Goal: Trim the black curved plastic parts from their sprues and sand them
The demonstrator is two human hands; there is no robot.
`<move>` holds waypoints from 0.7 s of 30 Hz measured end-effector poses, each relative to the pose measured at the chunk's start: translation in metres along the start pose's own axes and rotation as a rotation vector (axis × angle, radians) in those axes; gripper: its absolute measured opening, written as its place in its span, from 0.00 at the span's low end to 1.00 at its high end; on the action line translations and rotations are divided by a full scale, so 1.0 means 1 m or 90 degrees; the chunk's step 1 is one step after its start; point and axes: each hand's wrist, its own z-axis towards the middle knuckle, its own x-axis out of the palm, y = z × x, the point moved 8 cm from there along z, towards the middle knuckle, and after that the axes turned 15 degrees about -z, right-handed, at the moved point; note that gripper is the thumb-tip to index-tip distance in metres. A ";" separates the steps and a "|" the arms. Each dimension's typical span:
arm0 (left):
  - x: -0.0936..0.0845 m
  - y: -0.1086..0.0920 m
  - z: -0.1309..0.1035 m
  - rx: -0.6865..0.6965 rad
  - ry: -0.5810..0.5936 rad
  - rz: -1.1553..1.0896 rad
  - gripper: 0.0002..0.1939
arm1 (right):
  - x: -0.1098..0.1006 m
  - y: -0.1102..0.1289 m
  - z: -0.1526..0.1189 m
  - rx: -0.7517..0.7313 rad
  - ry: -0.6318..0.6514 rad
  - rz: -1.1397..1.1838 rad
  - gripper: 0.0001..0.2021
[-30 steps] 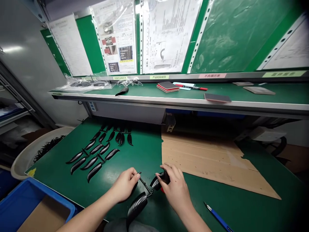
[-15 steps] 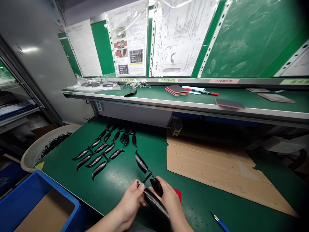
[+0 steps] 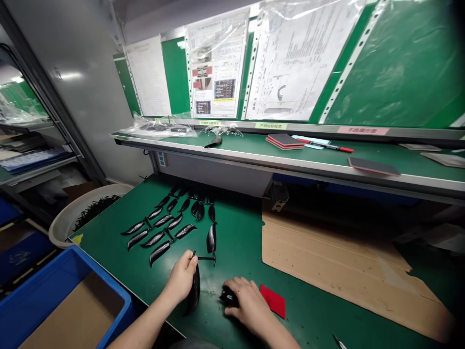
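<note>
My left hand (image 3: 180, 277) is closed on a black sprue frame (image 3: 206, 258), with thumb and forefinger pinching its near end. One glossy curved, blade-like black piece (image 3: 211, 238) stays attached at the frame's far end, and another dark blade (image 3: 195, 290) hangs below my fingers. My right hand (image 3: 250, 304) is curled over a shiny black piece (image 3: 229, 296) low above the green table, its fingers slightly blurred. Just right of that hand lies a red pad (image 3: 275, 301). Several similar striped black pieces on sprues (image 3: 160, 249) lie in rows to the left.
A blue bin (image 3: 121, 310) stands at the lower left, with a round white tub (image 3: 60, 235) of black scraps behind it. Flat cardboard (image 3: 327, 266) covers the right of the table. A pen-like tool (image 3: 339, 342) lies at the bottom edge. A shelf (image 3: 247, 162) crosses above.
My hands have moved apart. The left took the sprue frame leftward, while the right went down towards the table with a black piece. The red pad is now uncovered; the view has shifted.
</note>
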 end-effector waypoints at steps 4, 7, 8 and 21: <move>-0.015 -0.011 -0.008 -0.021 0.072 0.029 0.19 | -0.028 0.009 -0.002 -0.043 -0.181 -0.079 0.18; -0.006 -0.032 -0.025 -0.019 0.220 0.074 0.16 | -0.053 0.036 -0.004 -0.184 -0.241 -0.148 0.18; -0.001 -0.044 -0.032 0.011 0.271 0.094 0.15 | -0.056 0.047 -0.003 -0.226 -0.217 -0.156 0.18; -0.038 0.010 -0.013 -0.113 0.064 -0.191 0.20 | -0.059 0.031 0.051 0.049 -0.085 -0.155 0.05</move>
